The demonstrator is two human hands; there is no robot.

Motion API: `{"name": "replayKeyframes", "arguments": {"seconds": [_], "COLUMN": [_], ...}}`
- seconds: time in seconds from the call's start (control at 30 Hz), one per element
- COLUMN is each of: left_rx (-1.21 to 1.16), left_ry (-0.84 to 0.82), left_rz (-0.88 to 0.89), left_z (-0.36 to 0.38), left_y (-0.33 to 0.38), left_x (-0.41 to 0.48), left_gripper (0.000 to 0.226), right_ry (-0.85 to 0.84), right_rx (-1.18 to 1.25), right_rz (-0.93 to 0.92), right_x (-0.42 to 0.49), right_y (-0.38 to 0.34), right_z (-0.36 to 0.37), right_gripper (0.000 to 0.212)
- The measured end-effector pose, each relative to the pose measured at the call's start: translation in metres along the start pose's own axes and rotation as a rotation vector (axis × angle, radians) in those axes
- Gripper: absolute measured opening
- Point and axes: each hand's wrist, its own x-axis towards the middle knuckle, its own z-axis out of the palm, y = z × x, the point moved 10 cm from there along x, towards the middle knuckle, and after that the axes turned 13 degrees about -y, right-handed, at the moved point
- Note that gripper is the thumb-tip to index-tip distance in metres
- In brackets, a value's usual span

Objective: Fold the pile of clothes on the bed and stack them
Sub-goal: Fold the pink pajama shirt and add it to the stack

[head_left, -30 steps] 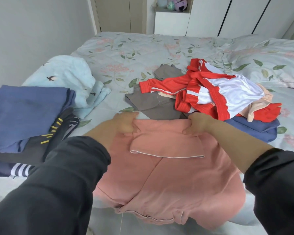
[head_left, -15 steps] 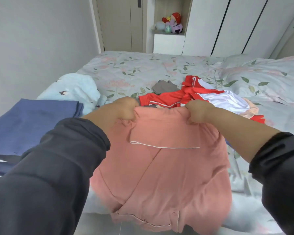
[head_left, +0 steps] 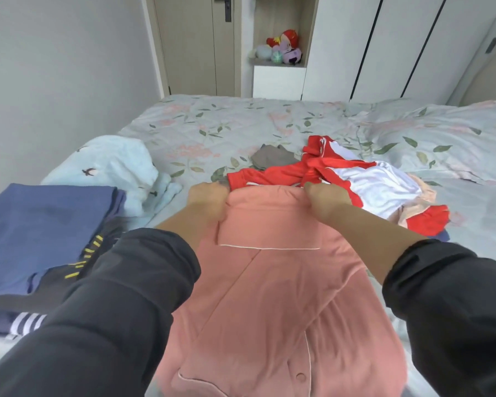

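Both hands, left and right, grip pink top's upper edge, now lifted off bed; likely shaking flat before folding, unfolded pile behind.

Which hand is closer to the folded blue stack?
Left. The left hand grips the pink top at the corner toward the blue stack; the right hand grips its other corner, beside the red jacket.

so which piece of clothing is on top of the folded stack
The plain blue garment: it lies flat over a dark piece with yellow marks and a navy one with white stripes.
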Motion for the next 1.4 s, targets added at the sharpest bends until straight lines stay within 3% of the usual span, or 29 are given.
{"name": "replayKeyframes", "arguments": {"seconds": [0.57, 0.73, 0.9, 1.07, 1.17, 1.23, 1.3, 1.33, 1.4], "left_rx": [0.041, 0.092, 0.124, 0.033, 0.268, 0.329, 0.257, 0.245, 0.152], "left_ry": [0.315, 0.296, 0.21, 0.21, 0.102, 0.258, 0.346, 0.248, -0.101], "left_rz": [0.174, 0.213, 0.237, 0.16, 0.243, 0.382, 0.495, 0.526, 0.477], "left_z": [-0.012, 0.006, 0.029, 0.028, 0.056, 0.054, 0.053, 0.067, 0.111], "left_y": [0.012, 0.02, 0.025, 0.016, 0.032, 0.046, 0.051, 0.052, 0.043], "left_x": [-0.131, -0.152, -0.166, -0.174, -0.179, -0.196, -0.216, -0.216, -0.205], "left_gripper": [0.021, 0.015, 0.016, 0.016, 0.026, 0.032, 0.031, 0.028, 0.018], "right_ry": [0.208, 0.206, 0.063, 0.27, 0.14, 0.198, 0.308, 0.243, -0.067], "right_rx": [-0.04, -0.047, -0.09, -0.062, -0.237, -0.31, -0.199, -0.132, -0.061], "right_rz": [-0.043, -0.089, -0.175, -0.176, -0.232, -0.334, -0.417, -0.41, -0.391], "right_x": [-0.133, -0.159, -0.167, -0.179, -0.18, -0.19, -0.207, -0.208, -0.205], "right_y": [-0.002, -0.008, -0.017, -0.015, -0.024, -0.031, -0.032, -0.03, -0.029], "right_z": [-0.022, -0.005, 0.032, 0.019, 0.048, 0.061, 0.064, 0.075, 0.115], "right_gripper": [0.029, 0.038, 0.034, 0.024, 0.028, 0.03, 0.038, 0.043, 0.047]}}
